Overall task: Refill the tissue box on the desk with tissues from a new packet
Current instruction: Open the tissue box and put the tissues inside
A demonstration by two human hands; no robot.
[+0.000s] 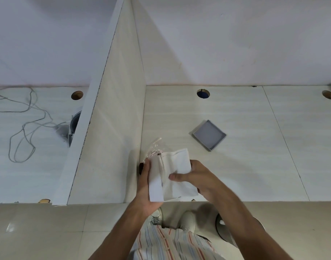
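Observation:
I hold a stack of white tissues over the near edge of the desk. My left hand grips the stack from its left side and underneath. My right hand grips its right side, thumb lying across the top. A clear plastic packet wrapper with small print sticks out behind the stack on the far left. The tissue box, a shallow grey square tray with nothing in it, sits on the desk beyond and to the right of my hands.
A tall white divider panel stands just left of my hands. Cable holes sit along the back of the desk. Grey cables lie on the neighbouring desk. A round bin stands on the floor by my feet.

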